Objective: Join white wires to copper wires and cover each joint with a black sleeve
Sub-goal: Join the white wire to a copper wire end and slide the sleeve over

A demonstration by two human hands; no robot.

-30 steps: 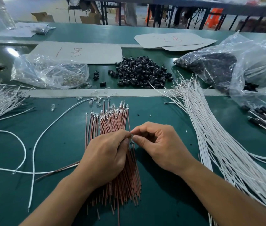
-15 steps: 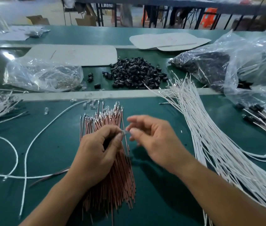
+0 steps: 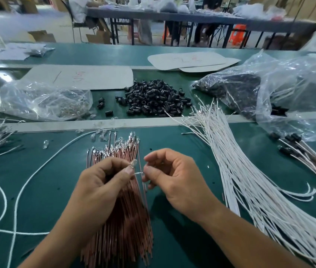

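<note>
A thick bundle of copper wires (image 3: 122,225) with clear tips lies on the green table in front of me. My left hand (image 3: 99,188) hovers over the bundle and pinches a small clear connector (image 3: 133,163) at a wire's end. My right hand (image 3: 174,180) is just to its right, fingers curled, pinching a thin metal lead (image 3: 138,173) that spans the gap between the two hands. A fan of white wires (image 3: 250,180) spreads to the right. Black sleeves (image 3: 153,97) sit in a loose pile behind the divider strip.
A clear bag of small clear parts (image 3: 43,101) lies back left, and large plastic bags (image 3: 269,89) of black parts and wires back right. Finished wires with black sleeves (image 3: 296,144) lie at the right edge. Loose white wires (image 3: 23,188) curl on the left. Cardboard sheets (image 3: 87,76) lie behind.
My hands were pressed together over the bundle a second ago; now they are slightly apart with a thin lead stretched between them. My view has tilted up a little.
</note>
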